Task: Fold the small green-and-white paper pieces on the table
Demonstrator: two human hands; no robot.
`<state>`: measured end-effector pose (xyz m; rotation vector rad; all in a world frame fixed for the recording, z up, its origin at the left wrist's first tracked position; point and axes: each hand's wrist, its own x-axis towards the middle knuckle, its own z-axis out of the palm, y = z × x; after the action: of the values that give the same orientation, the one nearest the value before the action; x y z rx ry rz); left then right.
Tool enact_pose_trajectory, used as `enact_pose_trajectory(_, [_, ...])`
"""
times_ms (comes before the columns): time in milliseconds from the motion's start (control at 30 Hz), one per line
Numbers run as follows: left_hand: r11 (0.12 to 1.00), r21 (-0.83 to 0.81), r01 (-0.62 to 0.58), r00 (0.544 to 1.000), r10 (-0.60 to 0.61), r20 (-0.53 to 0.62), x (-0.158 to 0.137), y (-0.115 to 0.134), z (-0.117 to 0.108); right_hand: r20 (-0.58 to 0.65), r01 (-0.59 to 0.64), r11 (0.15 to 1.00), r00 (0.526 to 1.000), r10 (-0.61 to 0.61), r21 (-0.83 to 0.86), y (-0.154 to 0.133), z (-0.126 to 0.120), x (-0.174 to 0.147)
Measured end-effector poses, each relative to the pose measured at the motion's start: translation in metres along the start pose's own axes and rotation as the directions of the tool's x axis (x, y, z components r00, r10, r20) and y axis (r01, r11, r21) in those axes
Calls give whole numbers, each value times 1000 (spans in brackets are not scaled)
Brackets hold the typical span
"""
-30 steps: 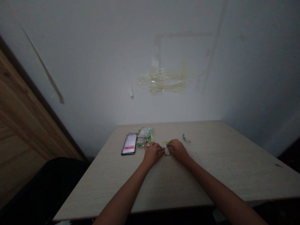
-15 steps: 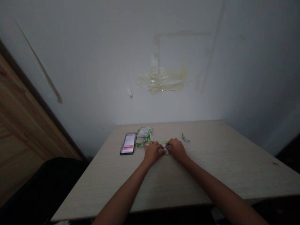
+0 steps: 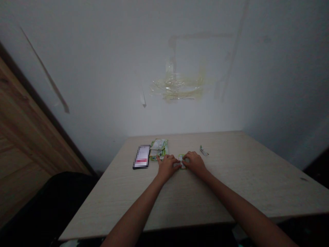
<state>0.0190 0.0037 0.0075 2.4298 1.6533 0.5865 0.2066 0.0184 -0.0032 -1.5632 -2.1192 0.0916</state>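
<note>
A small flat green-and-white packet (image 3: 182, 166) lies on the table between my hands, partly hidden by my fingers. From the left, my left hand (image 3: 167, 166) has its thumb and fingertips closed on the packet's edge. My right hand (image 3: 194, 163) pinches the opposite side, its fingers curled over the upper part. Just beyond my left hand rests a pile of similar green-and-white packets (image 3: 159, 145).
A phone (image 3: 142, 156) with a blurred-out screen lies left of the pile. On the right is a torn scrap of wrapper (image 3: 204, 151). The pale wooden table (image 3: 231, 164) meets a wall (image 3: 102, 68) with old tape on it. A dark chair-like shape (image 3: 48, 202) stands at the left.
The fingers of my right hand have shifted slightly, and more of the packet's green edge shows between my hands. My left hand is nearly still.
</note>
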Motion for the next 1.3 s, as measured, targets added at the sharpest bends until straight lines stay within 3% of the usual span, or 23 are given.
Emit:
enact_pose_trajectory(567, [997,83,-1,1000,-1,17,-2,3,-5,38,113,989,992,-117,94,8,-5,-7])
enact_pose_trajectory(967, [999,-3,-41,999,40,-26,-1,-5,2,-6,208,956,977,-212,206,12,-6,-17])
enact_pose_trajectory(1300, [997,-26,-67,997,66,-40,-6,-6,0,-52,216,914,976,-211,343,30,1,-10])
